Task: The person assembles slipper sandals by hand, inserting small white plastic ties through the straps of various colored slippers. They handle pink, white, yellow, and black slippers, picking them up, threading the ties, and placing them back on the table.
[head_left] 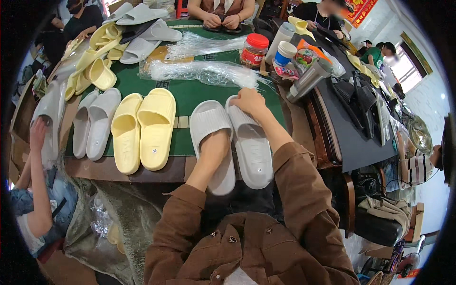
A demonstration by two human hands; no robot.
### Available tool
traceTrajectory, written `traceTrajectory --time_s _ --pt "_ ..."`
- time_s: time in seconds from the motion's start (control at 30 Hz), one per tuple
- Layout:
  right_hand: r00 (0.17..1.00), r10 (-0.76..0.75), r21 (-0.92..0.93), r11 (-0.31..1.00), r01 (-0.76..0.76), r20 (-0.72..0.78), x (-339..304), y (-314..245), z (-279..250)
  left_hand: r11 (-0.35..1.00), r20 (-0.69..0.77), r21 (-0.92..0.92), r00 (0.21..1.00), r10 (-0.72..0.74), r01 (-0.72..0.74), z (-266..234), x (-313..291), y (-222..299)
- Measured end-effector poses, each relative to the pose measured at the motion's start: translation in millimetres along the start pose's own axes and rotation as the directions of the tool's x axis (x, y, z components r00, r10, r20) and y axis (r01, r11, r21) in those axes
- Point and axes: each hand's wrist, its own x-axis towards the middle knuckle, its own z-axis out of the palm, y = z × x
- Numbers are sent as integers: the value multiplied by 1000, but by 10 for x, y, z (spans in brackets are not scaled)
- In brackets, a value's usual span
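Observation:
Two grey slide slippers lie side by side in front of me, toes pointing away, heels reaching past the table's near edge. My left hand is pushed under the ribbed strap of the left grey slipper; its fingers are hidden inside. At the toe of the right grey slipper, my right hand is closed with its fingers curled over the strap's front. To the left stand a pair of pale yellow slippers and another grey pair.
A green mat covers the table. Bundles of clear plastic strips, a red-lidded jar and a steel tumbler lie beyond. More slippers pile up at far left. Co-workers' hands are across the table and at left.

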Motion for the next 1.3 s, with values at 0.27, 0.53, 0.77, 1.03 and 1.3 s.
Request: traceTrajectory --time_s 0.27,0.53,0.77,1.03,1.3 --pt "947 -117 658 693 294 -300 -77 -84 116 999 -36 8 999 31 -31 28 -20 -30" --pt "973 136 861 499 96 -187 -143 -33 127 999 -32 -21 999 39 -39 -63 -66 -24" --pt "975 16 790 590 169 -220 -169 -11 204 971 -117 189 978 173 -149 -89 -235 -4" --pt "957 -40 738 629 247 -286 -173 -9 242 957 -154 143 950 272 -251 -337 -510 180" --pt "965 -15 775 593 218 -261 -167 -1 268 887 -214 275 876 432 -370 -456 -664 127"
